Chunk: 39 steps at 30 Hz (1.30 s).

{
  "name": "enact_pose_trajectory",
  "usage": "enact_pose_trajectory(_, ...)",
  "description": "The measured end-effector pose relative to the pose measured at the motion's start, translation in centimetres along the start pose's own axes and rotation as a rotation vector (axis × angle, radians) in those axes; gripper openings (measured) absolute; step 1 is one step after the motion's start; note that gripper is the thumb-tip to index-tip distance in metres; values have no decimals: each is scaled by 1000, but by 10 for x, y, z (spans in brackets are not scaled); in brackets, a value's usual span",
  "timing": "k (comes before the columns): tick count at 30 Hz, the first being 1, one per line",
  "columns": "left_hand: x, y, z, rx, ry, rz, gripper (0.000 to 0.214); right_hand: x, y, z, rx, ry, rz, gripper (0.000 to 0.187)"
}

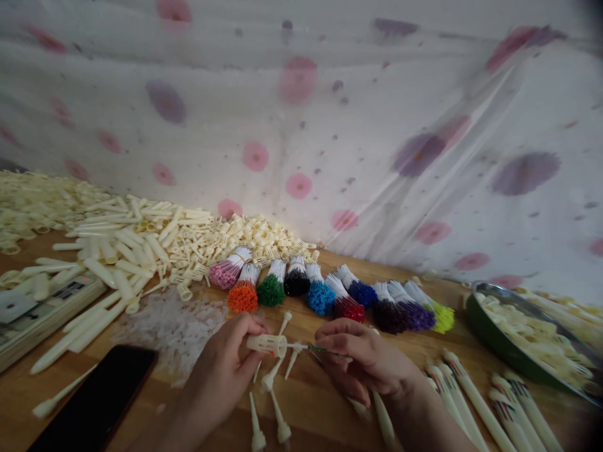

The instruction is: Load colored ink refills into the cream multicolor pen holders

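Note:
My left hand [223, 361] is closed on a slotted cream pen part [267, 344], held level above the table. My right hand [372, 361] pinches a thin pen refill [298, 346], white at one end and dark green nearer the fingers. The white end meets the open mouth of the pen part; how far it reaches inside cannot be made out. Under the hands lie several cream pointed pen tips [277, 417]. Beyond them stands a row of refill bundles, among them a green one [271, 289] and an orange one [243, 295].
A black phone [97, 402] lies at front left, near a power strip [47, 314]. Cream pen barrels [127, 248] and clear small pieces [172, 329] are heaped behind. On the right are a green bowl [487, 339] of cream parts and several assembled pens [475, 395]. A flowered sheet [282, 125] hangs behind.

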State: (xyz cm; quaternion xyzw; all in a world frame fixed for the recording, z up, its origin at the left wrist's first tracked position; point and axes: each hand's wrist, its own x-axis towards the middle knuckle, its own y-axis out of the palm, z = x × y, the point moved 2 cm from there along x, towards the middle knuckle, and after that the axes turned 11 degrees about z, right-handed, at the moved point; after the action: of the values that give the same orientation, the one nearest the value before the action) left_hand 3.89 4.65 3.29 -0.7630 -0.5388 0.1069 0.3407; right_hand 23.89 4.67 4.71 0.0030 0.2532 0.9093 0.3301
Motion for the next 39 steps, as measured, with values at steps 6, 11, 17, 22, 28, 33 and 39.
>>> enact_pose_trajectory(6,-2,1,0,112,76,-48,20,-1,0,-4,-39,82,7,33)
enact_pose_trajectory(11,-4,1,-2,166,102,-44,22,3,5,-5,-59,81,-27,36)
enact_pose_trajectory(17,-4,5,-6,169,87,6,19,11,20,-8,-228,137,-104,40)
enact_pose_trajectory(22,-2,3,-5,77,-26,31,17,13,25,-11,-373,42,-170,46)
enact_pose_trajectory(28,-2,4,-5,31,-68,59,18,10,35,-6,-532,-63,-263,48)
enact_pose_trajectory(33,-3,2,-6,29,-60,49,16,4,35,2,-622,-102,-283,51)
enact_pose_trajectory(39,-3,0,-8,-26,-61,38,19,-10,34,20,-1000,-201,-401,18)
